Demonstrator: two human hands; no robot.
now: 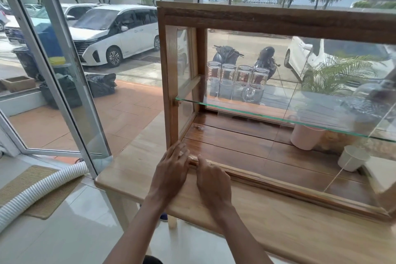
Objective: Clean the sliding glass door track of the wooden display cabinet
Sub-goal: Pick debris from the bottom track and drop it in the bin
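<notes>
Your left hand and right hand press side by side on the door track at the wooden cabinet's front left corner, on the bench; each grip looks loose, grasping nothing visible.
</notes>
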